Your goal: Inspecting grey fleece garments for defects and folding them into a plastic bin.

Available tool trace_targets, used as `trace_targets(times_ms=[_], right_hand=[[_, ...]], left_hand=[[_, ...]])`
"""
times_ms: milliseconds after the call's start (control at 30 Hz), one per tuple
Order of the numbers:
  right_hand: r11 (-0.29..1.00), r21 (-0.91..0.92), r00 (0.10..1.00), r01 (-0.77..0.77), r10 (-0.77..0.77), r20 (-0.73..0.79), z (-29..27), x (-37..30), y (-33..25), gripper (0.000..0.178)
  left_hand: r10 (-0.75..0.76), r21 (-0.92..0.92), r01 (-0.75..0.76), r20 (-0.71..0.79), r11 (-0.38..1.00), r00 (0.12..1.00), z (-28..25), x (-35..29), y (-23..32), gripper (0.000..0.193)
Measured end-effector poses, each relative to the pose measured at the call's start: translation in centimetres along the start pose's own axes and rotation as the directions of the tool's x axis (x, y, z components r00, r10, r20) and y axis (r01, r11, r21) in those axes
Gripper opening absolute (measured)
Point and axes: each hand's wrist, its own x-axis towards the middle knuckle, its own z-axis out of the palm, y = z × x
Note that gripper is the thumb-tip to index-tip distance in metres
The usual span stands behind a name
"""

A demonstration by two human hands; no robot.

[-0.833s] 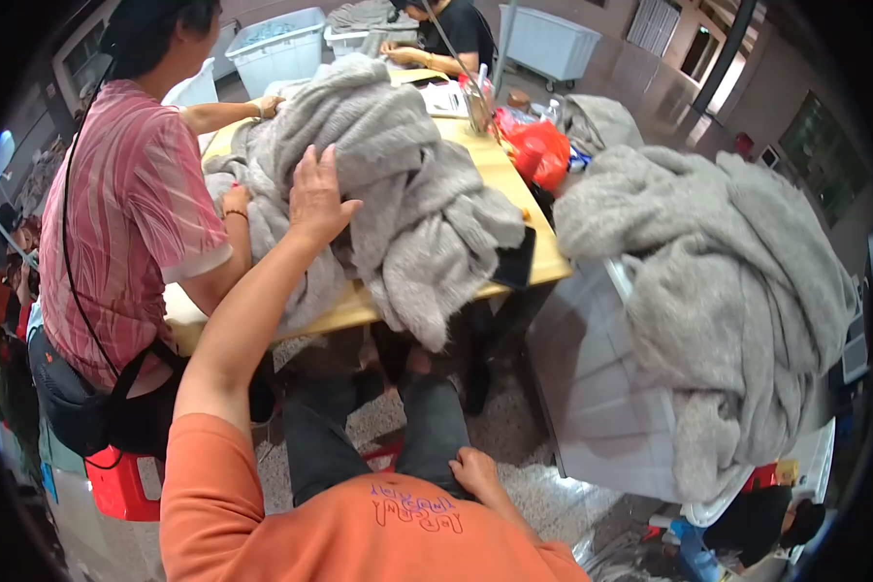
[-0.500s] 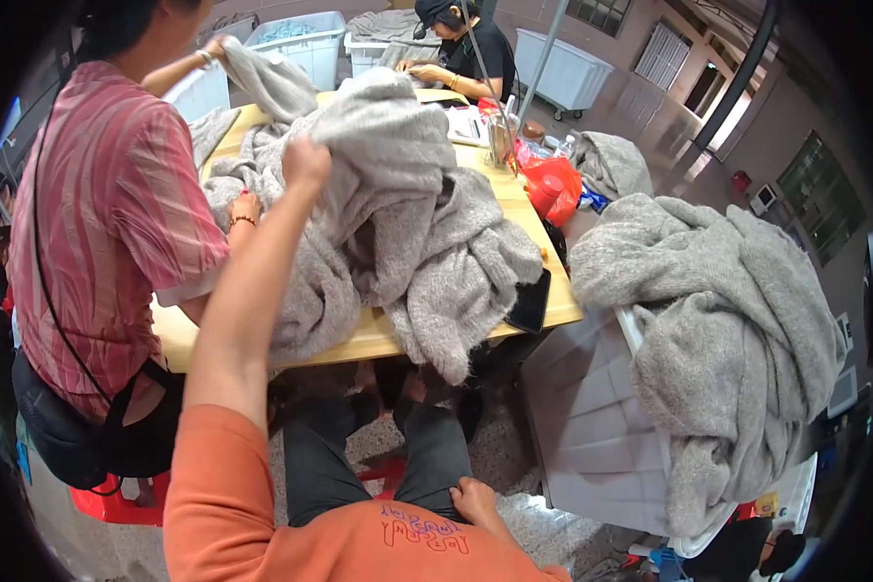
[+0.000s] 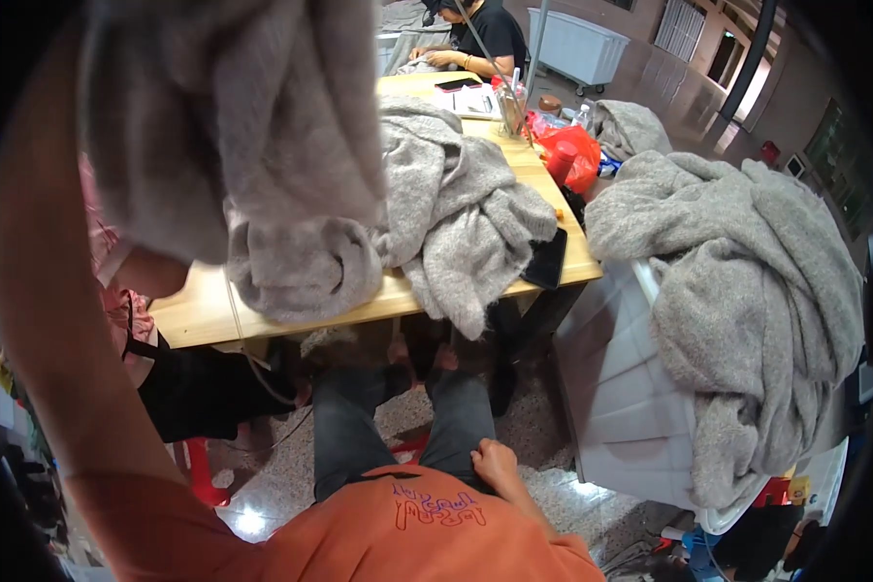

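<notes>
A grey knitted garment hangs raised and blurred across the upper left, close to me. My left arm is lifted beside it; the hand itself is hidden or past the picture's edge, but the garment goes up with the arm. Under it, more grey knitwear lies heaped on the yellow wooden table, one end drooping over the front edge. My right hand rests on my thigh with its fingers curled in and nothing visible in them.
At right, a pale wheeled bin carries a big pile of grey knitwear. A black phone and a red plastic bag lie along the table's right side. A co-worker in pink is mostly hidden at left; another person works at the far end.
My left hand has pulled the garment up off the heap, leftward and toward me. The co-worker at left is now largely covered by it. My right hand stays on the thigh.
</notes>
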Motion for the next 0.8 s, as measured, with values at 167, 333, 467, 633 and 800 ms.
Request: trace_targets(times_ms=[167, 333, 467, 633, 800], right_hand=[[0.835, 0.530, 0.989, 0.145, -0.100, -0.113, -0.7, -0.8, -3.5, 0.047], [0.246, 0.957, 0.948, 0.156, -0.310, -0.075, -0.6, 0.3, -4.9, 0.081], [-0.376, 0.927, 0.842, -0.013, -0.503, -0.192, -5.1, -0.7, -7.5, 0.108], [0.342, 0.928, 0.891, 0.145, -0.453, 0.027, -5.6, -2.2, -8.0, 0.120], [0.845, 0.174, 0.739, 0.505, -0.319, -0.594, -5.2, -0.7, -11.8, 0.078]], left_hand=[[-0.142, -0.281, 0.236, 0.317, 0.930, 0.938, -0.3, -4.3, 3.9, 0.013], [-0.225, -0.407, 0.572, 0.639, 0.712, 0.735, -6.7, -25.4, 56.2, 0.010], [-0.160, -0.380, 0.807, 0.856, 0.453, 0.492, -11.8, -30.5, 41.9, 0.008], [-0.084, -0.288, 0.897, 0.939, 0.335, 0.333, -13.3, -35.9, 41.0, 0.012], [0.242, -0.566, 0.309, 0.696, 0.764, 0.676, -17.8, -34.1, 40.0, 0.027]])
